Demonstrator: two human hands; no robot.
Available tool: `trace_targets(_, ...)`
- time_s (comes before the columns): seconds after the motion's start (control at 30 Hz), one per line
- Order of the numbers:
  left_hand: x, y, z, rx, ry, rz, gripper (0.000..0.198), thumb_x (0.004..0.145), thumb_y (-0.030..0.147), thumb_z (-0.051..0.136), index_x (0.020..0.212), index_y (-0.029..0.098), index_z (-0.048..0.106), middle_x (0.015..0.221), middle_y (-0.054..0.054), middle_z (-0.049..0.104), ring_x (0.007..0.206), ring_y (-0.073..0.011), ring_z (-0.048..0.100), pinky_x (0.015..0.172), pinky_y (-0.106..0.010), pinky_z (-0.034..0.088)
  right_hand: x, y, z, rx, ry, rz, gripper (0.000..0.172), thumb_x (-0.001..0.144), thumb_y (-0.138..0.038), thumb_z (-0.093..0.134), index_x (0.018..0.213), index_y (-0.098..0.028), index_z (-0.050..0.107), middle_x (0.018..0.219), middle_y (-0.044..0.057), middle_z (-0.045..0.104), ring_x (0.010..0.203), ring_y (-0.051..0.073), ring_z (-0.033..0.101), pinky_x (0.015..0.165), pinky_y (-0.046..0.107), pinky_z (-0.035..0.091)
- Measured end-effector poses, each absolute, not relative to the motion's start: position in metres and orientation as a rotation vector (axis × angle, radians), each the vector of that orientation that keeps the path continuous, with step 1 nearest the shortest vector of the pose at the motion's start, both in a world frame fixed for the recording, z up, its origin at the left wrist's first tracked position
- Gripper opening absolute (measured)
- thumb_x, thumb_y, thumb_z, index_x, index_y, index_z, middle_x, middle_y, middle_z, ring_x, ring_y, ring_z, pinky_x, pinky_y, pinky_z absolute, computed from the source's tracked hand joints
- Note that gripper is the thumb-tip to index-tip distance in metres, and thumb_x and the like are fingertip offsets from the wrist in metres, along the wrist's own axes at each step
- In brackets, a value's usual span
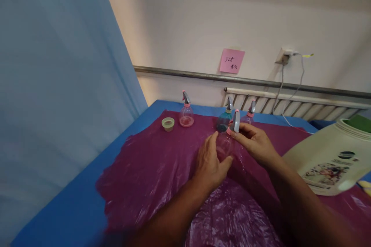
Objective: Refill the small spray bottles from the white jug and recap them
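left hand (211, 160): curled around the clear spray bottle (224, 146), which sits between the two hands, above the sheet; its thumb is low on the near side.
right hand (256, 142): pinching the pink collar (230, 131), right under the grey spray head (236, 120).
bottle slip: smooth, rounded plastic — if the left hand's hold is loose, the body could turn along with the collar.
collar: pulled at a tilt, it might bind or cross its thread (whether it is seated, i cannot tell).
teal bottle (223, 121): just beyond the hands, so a forward push could knock it over.
purple-tinted bottle (248, 117): behind the right hand's fingers, partly hidden; a backward flick of the knuckles might catch it.
pink-liquid bottle (186, 119) and small green cup (168, 124): beyond the left hand and to its left, likely safe unless that arm swings out.
white jug (321, 162): beside the right forearm — an elbow moved outward could bump it.
plastic sheet (150, 170): wrinkled under both hands; a dragging wrist may tug it and topple what stands on it.
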State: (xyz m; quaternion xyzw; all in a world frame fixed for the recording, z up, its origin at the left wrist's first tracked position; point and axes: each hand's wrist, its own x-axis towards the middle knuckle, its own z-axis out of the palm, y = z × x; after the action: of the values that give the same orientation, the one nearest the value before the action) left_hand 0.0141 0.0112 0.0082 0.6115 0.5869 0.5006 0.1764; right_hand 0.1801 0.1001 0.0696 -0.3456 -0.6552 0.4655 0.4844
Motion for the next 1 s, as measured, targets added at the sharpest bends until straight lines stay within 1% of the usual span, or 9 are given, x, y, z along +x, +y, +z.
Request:
trace_targets(0.07, 0.014, 0.009, 0.009, 1.75, 1.672, 1.429, 0.098, 0.084, 0.03, 0.091, 0.17, 0.025, 0.044, 0.175, -0.017, 0.051, 0.164, -0.0399, 0.049, 0.136, -0.063, 0.041, 0.186, 0.098, 0.072, -0.876, -1.582, 1.066, 0.045, 0.078, -0.06, 0.099, 0.106, -0.026, 0.089, 0.109, 0.007, 0.087, 0.101, 0.027, 0.077, 0.098, 0.045, 0.062)
trace_targets(0.1, 0.014, 0.008, 0.011, 1.748, 1.679, 1.451, 0.095, 0.084, 0.032, 0.093, 0.167, 0.024, 0.047, 0.173, -0.017, 0.053, 0.162, -0.0401, 0.051, 0.135, -0.062, 0.043, 0.189, 0.098, 0.075, -0.895, -1.562, 1.024, 0.045, 0.079, -0.059, 0.098, 0.108, -0.026, 0.088, 0.11, 0.007, 0.087, 0.101, 0.026, 0.076, 0.098, 0.044, 0.061)
trace_targets(0.13, 0.014, 0.006, 0.013, 1.744, 1.678, 1.478, 0.086, 0.085, 0.033, 0.092, 0.161, 0.024, 0.053, 0.166, -0.017, 0.059, 0.157, -0.039, 0.056, 0.131, -0.06, 0.047, 0.19, 0.098, 0.077, -0.905, -1.54, 0.985, 0.044, 0.081, -0.059, 0.097, 0.109, -0.026, 0.088, 0.11, 0.006, 0.087, 0.101, 0.026, 0.076, 0.098, 0.043, 0.06)
trace_targets(0.2, 0.014, 0.003, 0.019, 1.768, 1.645, 1.532, 0.051, 0.093, 0.033, 0.086, 0.14, 0.024, 0.067, 0.142, -0.013, 0.073, 0.136, -0.0338, 0.069, 0.119, -0.052, 0.055, 0.19, 0.1, 0.085, -0.897, -1.505, 0.921, 0.042, 0.085, -0.058, 0.095, 0.112, -0.027, 0.087, 0.109, 0.006, 0.086, 0.102, 0.025, 0.076, 0.097, 0.042, 0.06)
trace_targets(0.27, 0.014, 0.001, 0.023, 1.828, 1.601, 1.585, 0.021, 0.099, 0.03, 0.078, 0.119, 0.024, 0.071, 0.12, -0.008, 0.076, 0.117, -0.0287, 0.073, 0.107, -0.045, 0.058, 0.182, 0.106, 0.094, -0.855, -1.519, 0.886, 0.041, 0.086, -0.057, 0.093, 0.113, -0.027, 0.086, 0.108, 0.006, 0.085, 0.101, 0.025, 0.075, 0.096, 0.042, 0.059)
trace_targets(0.4, 0.015, 0.001, 0.025, 1.892, 1.559, 1.675, 0.006, 0.101, 0.025, 0.074, 0.101, 0.024, 0.068, 0.104, -0.006, 0.074, 0.103, -0.0251, 0.07, 0.094, -0.038, 0.054, 0.147, 0.137, 0.105, -0.763, -1.592, 0.869, 0.04, 0.085, -0.053, 0.093, 0.113, -0.026, 0.083, 0.107, 0.006, 0.084, 0.098, 0.024, 0.073, 0.096, 0.043, 0.058)
trace_targets(0.57, 0.016, 0.003, 0.019, 1.937, 1.495, 1.669, 0.023, 0.106, 0.03, 0.067, 0.085, 0.026, 0.061, 0.084, -0.002, 0.069, 0.083, -0.0208, 0.066, 0.081, -0.035, 0.048, 0.088, 0.192, 0.086, -0.823, -1.62, 0.877, 0.051, 0.079, -0.058, 0.085, 0.112, -0.021, 0.076, 0.105, 0.007, 0.082, 0.096, 0.024, 0.073, 0.097, 0.043, 0.057)
trace_targets(0.77, 0.012, 0.002, 0.023, 1.865, 1.517, 1.746, 0.027, 0.108, 0.034, 0.065, 0.083, 0.026, 0.058, 0.08, -0.001, 0.068, 0.075, -0.0195, 0.064, 0.073, -0.034, 0.043, 0.052, 0.238, 0.05, -0.968, -1.611, 0.79, 0.051, 0.08, -0.057, 0.076, 0.113, -0.017, 0.075, 0.107, 0.011, 0.082, 0.098, 0.027, 0.071, 0.096, 0.045, 0.056)
trace_targets(1.0, 0.008, 0.001, 0.026, 1.824, 1.519, 1.813, 0.032, 0.111, 0.037, 0.061, 0.081, 0.027, 0.057, 0.076, -0.002, 0.067, 0.07, -0.0192, 0.061, 0.07, -0.035, 0.041, 0.049, 0.252, 0.037, -1.068, -1.651, 0.685, 0.052, 0.085, -0.059, 0.073, 0.114, -0.016, 0.076, 0.105, 0.014, 0.083, 0.101, 0.03, 0.073, 0.097, 0.048, 0.058)
